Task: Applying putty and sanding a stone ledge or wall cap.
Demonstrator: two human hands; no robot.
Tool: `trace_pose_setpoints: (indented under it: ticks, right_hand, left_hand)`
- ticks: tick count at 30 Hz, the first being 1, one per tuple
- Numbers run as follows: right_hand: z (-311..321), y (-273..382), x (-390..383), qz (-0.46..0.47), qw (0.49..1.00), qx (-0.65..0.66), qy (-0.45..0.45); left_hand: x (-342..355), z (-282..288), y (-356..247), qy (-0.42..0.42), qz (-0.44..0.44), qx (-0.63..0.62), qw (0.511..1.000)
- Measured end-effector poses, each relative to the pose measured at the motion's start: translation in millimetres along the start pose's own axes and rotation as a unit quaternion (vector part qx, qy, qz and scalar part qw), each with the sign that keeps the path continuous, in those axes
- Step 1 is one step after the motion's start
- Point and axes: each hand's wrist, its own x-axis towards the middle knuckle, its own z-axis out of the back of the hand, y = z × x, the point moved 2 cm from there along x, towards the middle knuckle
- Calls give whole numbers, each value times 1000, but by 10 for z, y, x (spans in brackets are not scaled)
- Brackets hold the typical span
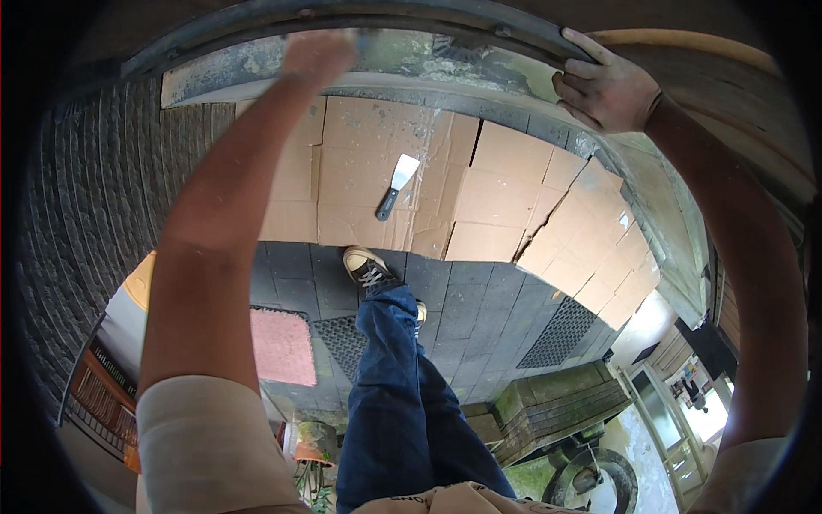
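Observation:
My left hand [318, 58] is raised against the weathered, peeling pale wall face [398, 56] at the top. It looks closed, but motion smears it, and a small greyish thing at its fingers is too blurred to name. At the upper right, my right hand [612, 90] grips the lower edge of a long dark rail [522, 36], index finger stretched along it and the others curled. Below and between them, a putty knife [396, 187] with a wide metal blade and black handle lies on flattened cardboard [360, 171], touched by neither hand.
Cardboard sheets curve along the wall's base over grey floor tiles [295, 278]. My shoe [368, 265] stands by their near edge. A pink mat [282, 345] and dark grating [556, 332] lie behind. Ribbed dark stone wall [111, 188] rises at left; a potted plant [315, 441] stands at lower left.

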Motion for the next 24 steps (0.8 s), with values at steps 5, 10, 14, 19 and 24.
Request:
trace_pose_setpoints:
  ticks: [5, 10, 14, 19, 24]
  right_hand:
    - [62, 35, 14, 1, 1000, -18, 22]
    - [135, 49, -14, -21, 996, -6, 90]
    - [178, -42, 118, 53, 998, -18, 35]
    - [-212, -168, 68, 108, 969, -60, -216]
    - [138, 13, 144, 57, 997, -42, 44]
  left_hand:
    - [-290, 43, -1057, -297, -1, -44, 954]
    - [55, -126, -472, 138, 20, -9, 990]
    - [91, -244, 473, -120, 50, -27, 991]
    - [190, 131, -1138, -5, 9, -98, 995]
    - [-119, 54, -812, -175, -30, -70, 982]
